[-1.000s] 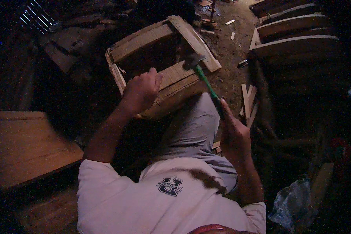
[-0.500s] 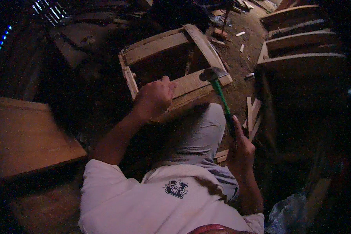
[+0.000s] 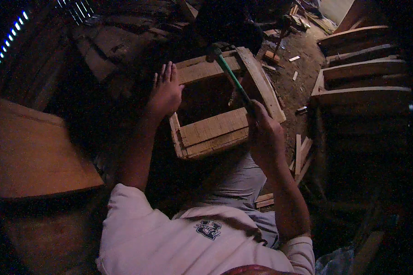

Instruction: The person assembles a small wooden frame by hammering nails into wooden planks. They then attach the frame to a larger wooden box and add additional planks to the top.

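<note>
In front of me is a wooden frame [image 3: 215,130], built of rough boards around a dark opening. My left hand [image 3: 166,94] lies on its left side near the far left corner, fingers stretched out. A claw hammer [image 3: 229,71] with a green and black handle is gripped in my right hand [image 3: 265,133], above the right part of the frame. The hammer's head is over the far edge; whether it touches the wood I cannot tell.
On the left stands a broad wooden panel [image 3: 36,151]. Curved-edged wooden pieces [image 3: 362,94] stand in a row at the right. Narrow wood strips [image 3: 300,153] lie on the dirt floor [image 3: 303,87] among scraps. A plastic bag [image 3: 337,262] is at the lower right.
My left hand has moved from the frame's near side to its left far corner, fingers now spread. My right hand has carried the hammer forward and left, toward the far edge.
</note>
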A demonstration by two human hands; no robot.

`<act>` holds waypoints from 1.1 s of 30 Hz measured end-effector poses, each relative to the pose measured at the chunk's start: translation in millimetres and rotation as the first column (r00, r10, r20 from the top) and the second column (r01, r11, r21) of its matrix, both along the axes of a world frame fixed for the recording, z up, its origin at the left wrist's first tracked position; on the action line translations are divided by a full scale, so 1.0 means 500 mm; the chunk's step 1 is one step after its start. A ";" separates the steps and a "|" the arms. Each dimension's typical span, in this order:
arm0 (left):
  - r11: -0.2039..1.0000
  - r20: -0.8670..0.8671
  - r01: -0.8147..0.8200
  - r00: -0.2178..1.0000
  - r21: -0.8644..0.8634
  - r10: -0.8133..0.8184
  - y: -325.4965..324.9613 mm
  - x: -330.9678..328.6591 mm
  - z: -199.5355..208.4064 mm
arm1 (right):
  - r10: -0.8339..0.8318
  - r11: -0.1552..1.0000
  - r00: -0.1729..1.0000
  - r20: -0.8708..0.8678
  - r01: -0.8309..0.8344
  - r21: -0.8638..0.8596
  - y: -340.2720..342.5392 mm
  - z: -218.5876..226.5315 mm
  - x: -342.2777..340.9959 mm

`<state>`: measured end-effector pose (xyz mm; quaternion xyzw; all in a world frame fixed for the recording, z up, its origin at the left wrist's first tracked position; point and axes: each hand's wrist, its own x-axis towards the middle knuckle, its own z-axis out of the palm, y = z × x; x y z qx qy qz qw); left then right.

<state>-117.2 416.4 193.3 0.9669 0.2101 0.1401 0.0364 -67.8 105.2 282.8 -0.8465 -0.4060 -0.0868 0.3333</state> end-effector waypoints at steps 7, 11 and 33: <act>1.000 0.037 0.027 0.999 0.009 -0.027 -0.019 -0.011 0.020 | -0.103 0.992 0.994 -0.021 0.101 -0.075 0.021 -0.028 0.050; 0.998 0.009 -0.004 1.000 0.067 0.004 -0.021 -0.010 0.015 | -0.066 0.990 0.998 0.004 0.066 -0.127 0.040 -0.043 0.065; 1.000 -0.003 -0.031 1.000 0.000 0.031 -0.044 -0.036 0.080 | -0.246 0.969 0.969 0.004 0.246 -0.009 -0.009 0.049 0.103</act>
